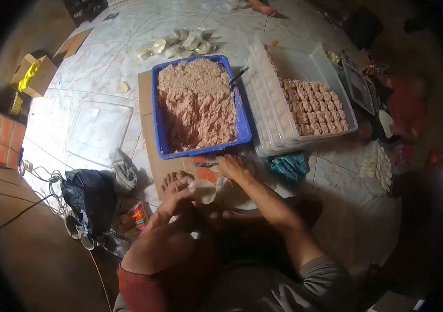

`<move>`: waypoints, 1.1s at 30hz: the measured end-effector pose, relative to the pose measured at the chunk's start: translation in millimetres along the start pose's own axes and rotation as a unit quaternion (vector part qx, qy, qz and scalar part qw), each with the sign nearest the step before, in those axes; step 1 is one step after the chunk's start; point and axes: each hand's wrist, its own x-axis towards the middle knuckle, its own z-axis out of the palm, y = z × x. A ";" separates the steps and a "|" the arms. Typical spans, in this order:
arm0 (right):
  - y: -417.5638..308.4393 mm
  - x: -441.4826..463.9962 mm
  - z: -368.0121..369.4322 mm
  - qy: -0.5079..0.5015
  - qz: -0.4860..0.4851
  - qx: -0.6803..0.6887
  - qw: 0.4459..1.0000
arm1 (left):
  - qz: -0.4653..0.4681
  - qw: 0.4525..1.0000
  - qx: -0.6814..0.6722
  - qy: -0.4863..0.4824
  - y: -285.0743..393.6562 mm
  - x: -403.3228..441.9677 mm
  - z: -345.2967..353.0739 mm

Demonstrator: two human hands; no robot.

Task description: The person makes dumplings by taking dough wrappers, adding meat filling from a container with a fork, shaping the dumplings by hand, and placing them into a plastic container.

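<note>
My left hand (179, 198) is closed on the edge of a pale round dough wrapper (204, 191), held flat above my crossed legs. Just past the near rim of a blue tub (198, 152), my right hand (230, 166) reaches down with its fingers bent together. A dark, thin object (208, 164) lies by those fingertips; whether they grip it cannot be made out. Pinkish minced filling (195, 104) fills the tub, scooped lower toward me. To the right, a clear plastic box (331, 132) holds rows of filled dumplings (312, 106).
Stacked clear trays (268, 119) stand right of the tub. Several bagged pale lumps (180, 42) lie behind it. A clear lid (99, 130) and a black bag (89, 200) are at left. A teal cloth (289, 165) lies right of my hand; another person (406, 109) sits far right.
</note>
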 end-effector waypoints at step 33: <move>-15.5 -170.1 -132.4 0.246 -0.093 0.169 0.950 | -0.040 0.865 0.444 0.232 -5.1 14.8 12.1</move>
